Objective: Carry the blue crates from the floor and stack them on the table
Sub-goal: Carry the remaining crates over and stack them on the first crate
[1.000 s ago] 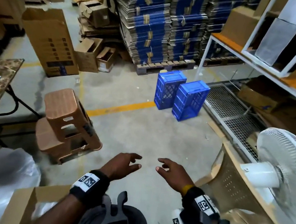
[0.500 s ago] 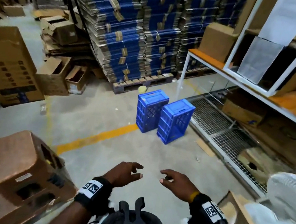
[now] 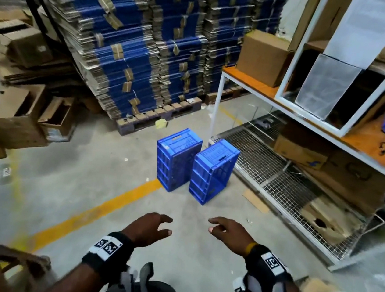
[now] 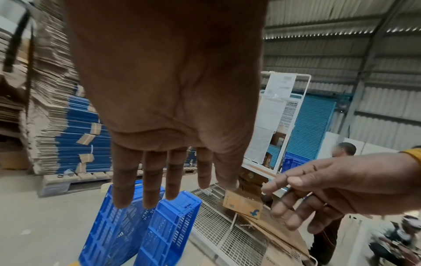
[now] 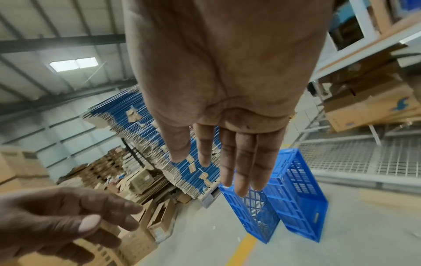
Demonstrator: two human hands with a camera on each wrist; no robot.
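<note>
Not much readable here — mostly logos and tags

A blue Flipkart-style "f" logo sits on the cardboard box [image 4: 244, 205] at about 4 o'clock in the left wrist view, and on the box [image 5: 373, 109] at 2 o'clock in the right wrist view. Wristband tags [image 3: 106, 246] are black-and-white codes only — the white sheets' [image 3: 370, 29] print is too blurred.

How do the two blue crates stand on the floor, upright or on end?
On end. Left crate and right crate are taller than wide, handle slots facing up, side by side.
</note>
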